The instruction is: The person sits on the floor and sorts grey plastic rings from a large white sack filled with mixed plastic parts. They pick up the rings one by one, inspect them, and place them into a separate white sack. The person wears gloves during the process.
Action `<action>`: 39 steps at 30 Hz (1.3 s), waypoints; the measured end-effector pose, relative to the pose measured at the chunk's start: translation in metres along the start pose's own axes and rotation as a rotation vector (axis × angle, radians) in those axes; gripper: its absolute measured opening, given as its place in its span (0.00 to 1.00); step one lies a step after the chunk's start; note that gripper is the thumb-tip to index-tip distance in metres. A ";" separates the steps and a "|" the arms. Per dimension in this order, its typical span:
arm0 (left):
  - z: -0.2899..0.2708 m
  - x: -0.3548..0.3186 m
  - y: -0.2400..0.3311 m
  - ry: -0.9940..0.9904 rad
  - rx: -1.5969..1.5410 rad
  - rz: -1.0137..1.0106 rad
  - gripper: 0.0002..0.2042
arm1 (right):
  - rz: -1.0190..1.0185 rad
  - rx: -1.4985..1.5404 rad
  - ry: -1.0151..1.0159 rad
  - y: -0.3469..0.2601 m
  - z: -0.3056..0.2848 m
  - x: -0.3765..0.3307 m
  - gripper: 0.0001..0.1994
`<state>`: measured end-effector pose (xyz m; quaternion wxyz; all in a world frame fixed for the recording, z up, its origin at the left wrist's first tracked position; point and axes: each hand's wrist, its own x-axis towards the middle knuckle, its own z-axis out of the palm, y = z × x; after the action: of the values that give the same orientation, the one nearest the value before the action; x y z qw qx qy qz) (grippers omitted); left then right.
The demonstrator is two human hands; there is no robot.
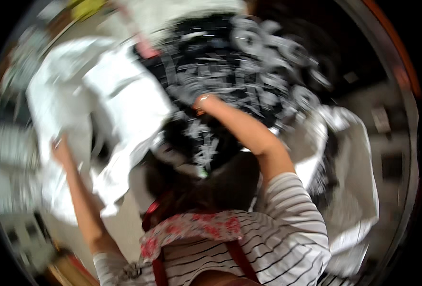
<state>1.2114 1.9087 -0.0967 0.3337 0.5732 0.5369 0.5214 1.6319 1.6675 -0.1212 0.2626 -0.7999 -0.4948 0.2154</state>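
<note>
Right hand [188, 95] is reaching among pale strips [220, 74], eleven o'clock.
Left hand [61, 148], nine o'clock, is touching white sack [61, 102]; blurred, neither's openness nor hold can be told.

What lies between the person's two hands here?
In the head view, the white sack fills most of the stretch between the left hand and the right hand, with an edge of the blurred dark heap nearest the right.
</note>
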 end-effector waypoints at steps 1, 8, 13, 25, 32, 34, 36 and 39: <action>0.024 -0.025 0.014 0.015 0.362 0.268 0.31 | -0.011 -0.095 0.099 0.023 -0.019 -0.011 0.28; 0.200 -0.137 0.063 -0.563 0.304 0.307 0.47 | 0.291 -0.589 0.696 0.230 -0.169 -0.103 0.21; 0.274 -0.167 0.052 -0.777 0.251 0.086 0.52 | 0.774 -0.388 0.542 0.312 -0.225 -0.174 0.28; 0.360 -0.212 -0.012 -0.766 0.880 -0.014 0.61 | 1.099 -0.557 0.428 0.439 -0.181 -0.180 0.15; 0.372 -0.213 -0.028 -0.772 0.849 -0.003 0.58 | 0.412 -0.323 0.020 0.251 -0.183 -0.149 0.31; 0.359 -0.202 -0.017 -0.787 0.810 -0.054 0.56 | 0.093 -0.206 -0.051 0.199 -0.172 -0.141 0.36; 0.357 -0.197 -0.015 -0.816 0.747 -0.084 0.54 | -0.055 0.031 -0.093 0.170 -0.198 -0.134 0.34; 0.357 -0.195 -0.018 -0.840 0.646 -0.089 0.51 | 0.297 -0.202 0.348 0.258 -0.250 -0.109 0.35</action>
<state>1.5712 1.7876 -0.2438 0.3483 0.7830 0.5138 0.0404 1.9131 1.4213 -0.0829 0.2281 -0.9110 -0.3382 0.0601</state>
